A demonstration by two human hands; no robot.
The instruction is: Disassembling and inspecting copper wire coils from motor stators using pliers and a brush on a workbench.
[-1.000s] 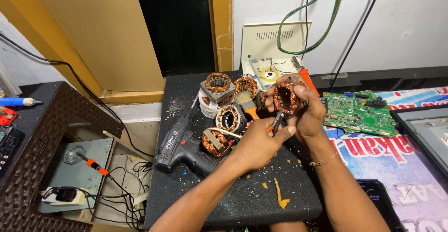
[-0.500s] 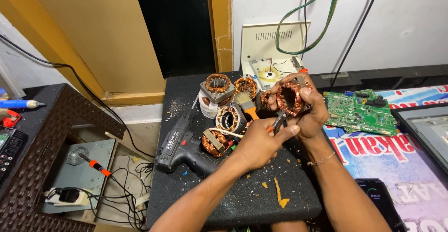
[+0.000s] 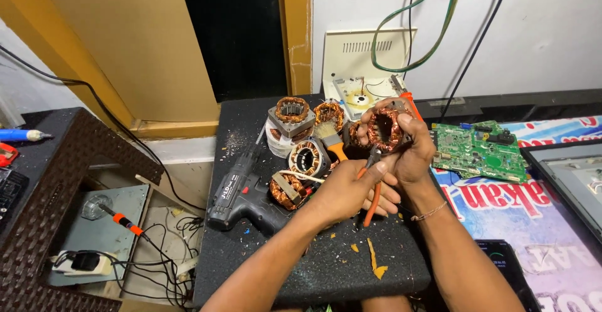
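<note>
Now, stator: the round copper-wound motor stator (image 3: pixel 384 130) sits raised above the black tabletop (image 3: pixel 301 268), wrapped in the right hand (image 3: pixel 411 152).
Tool: orange-handled pliers (image 3: pixel 371 183), squeezed by the left hand (image 3: pixel 348 193), nose up at the winding.
Doing it well: I judge small bites, stator braced firmly.
Pose: forearms converge, wrists bent inward.
Left of hands: more stators, black cordless drill (image 3: pixel 241 196).
</note>
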